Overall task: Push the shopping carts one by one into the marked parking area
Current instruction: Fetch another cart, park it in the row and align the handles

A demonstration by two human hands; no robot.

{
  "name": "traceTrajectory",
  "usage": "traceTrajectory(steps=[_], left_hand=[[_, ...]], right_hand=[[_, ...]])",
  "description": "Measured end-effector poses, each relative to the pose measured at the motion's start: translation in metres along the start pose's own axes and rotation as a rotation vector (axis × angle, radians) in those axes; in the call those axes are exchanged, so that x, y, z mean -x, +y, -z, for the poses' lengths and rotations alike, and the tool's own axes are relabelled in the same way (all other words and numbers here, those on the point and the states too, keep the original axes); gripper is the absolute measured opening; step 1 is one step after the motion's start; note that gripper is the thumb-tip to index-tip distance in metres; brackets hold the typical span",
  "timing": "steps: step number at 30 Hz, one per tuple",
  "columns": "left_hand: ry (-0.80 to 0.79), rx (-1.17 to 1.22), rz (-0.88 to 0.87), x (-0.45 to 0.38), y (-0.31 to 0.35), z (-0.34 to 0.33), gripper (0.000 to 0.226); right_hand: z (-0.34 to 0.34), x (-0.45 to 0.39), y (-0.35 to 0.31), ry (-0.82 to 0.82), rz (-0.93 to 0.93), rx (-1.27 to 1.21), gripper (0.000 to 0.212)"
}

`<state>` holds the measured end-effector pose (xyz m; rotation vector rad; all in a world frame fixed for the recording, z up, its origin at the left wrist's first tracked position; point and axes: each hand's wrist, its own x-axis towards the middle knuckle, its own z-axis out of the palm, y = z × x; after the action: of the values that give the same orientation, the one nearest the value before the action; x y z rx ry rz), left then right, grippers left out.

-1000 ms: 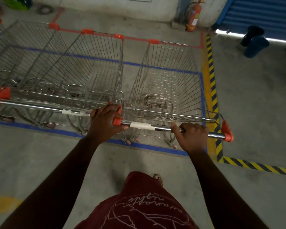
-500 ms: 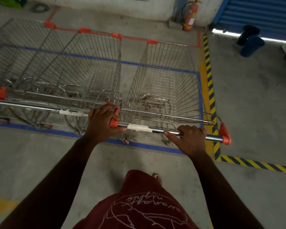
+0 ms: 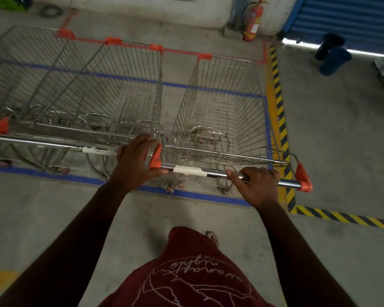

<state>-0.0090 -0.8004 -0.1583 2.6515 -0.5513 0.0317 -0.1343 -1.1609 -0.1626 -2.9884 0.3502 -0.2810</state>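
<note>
The rightmost shopping cart (image 3: 222,107) is a wire basket with a chrome handle bar (image 3: 211,173) and orange end caps. It stands inside the blue tape outline of the marked parking area (image 3: 193,194), its rear wheels just inside the front line. My left hand (image 3: 135,162) rests on the handle's left orange cap, fingers stretched forward over it and thumb below the bar. My right hand (image 3: 258,185) grips the bar near its right end. Two more carts (image 3: 111,89) are parked side by side to the left.
A yellow-and-black hazard stripe (image 3: 280,111) runs along the cart's right side and turns right across the floor. A red fire extinguisher (image 3: 252,23) stands at the back wall. Dark blue bins (image 3: 333,57) sit by a blue shutter (image 3: 353,16). Bare concrete floor lies behind me.
The cart has rolled slightly forward into the bay. My left hand's fingers have straightened from a curled grip on the orange cap. My right hand keeps hold of the bar.
</note>
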Motion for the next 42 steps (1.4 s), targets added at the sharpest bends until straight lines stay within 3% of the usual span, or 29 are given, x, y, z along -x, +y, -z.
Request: traceTrajectory(steps=[4, 6, 9, 15, 20, 24, 29, 34, 38, 42], left_hand=[[0.001, -0.171, 0.085, 0.007, -0.005, -0.002, 0.098], [0.035, -0.129, 0.057, 0.011, -0.008, -0.001, 0.093], [0.076, -0.102, -0.011, 0.014, -0.014, 0.004, 0.083], [0.155, -0.031, -0.057, 0.014, -0.017, 0.003, 0.063], [0.159, -0.025, -0.081, 0.013, -0.023, 0.001, 0.065], [0.177, -0.031, -0.085, 0.012, -0.028, -0.003, 0.064], [0.191, -0.069, -0.094, 0.012, -0.033, -0.008, 0.061], [0.241, -0.047, -0.122, 0.014, -0.033, -0.008, 0.058], [0.177, -0.035, -0.13, 0.017, -0.034, -0.005, 0.07], [0.165, -0.1, -0.085, 0.024, -0.02, 0.0, 0.08]], right_hand=[[0.002, -0.008, -0.01, -0.161, -0.016, 0.063, 0.074], [-0.002, -0.005, -0.018, -0.119, 0.007, 0.024, 0.067], [-0.007, -0.002, -0.028, -0.038, 0.024, -0.027, 0.072], [-0.001, -0.009, -0.036, -0.056, -0.009, -0.065, 0.074], [0.002, -0.013, -0.035, -0.053, -0.044, -0.056, 0.08], [0.01, -0.024, -0.04, -0.194, -0.059, -0.031, 0.1], [0.014, -0.03, -0.045, -0.31, -0.071, -0.042, 0.084], [0.006, -0.022, -0.04, -0.191, -0.036, -0.068, 0.08], [0.002, -0.017, -0.035, -0.184, 0.023, -0.098, 0.083], [-0.005, -0.008, -0.035, -0.012, 0.084, -0.114, 0.064]])
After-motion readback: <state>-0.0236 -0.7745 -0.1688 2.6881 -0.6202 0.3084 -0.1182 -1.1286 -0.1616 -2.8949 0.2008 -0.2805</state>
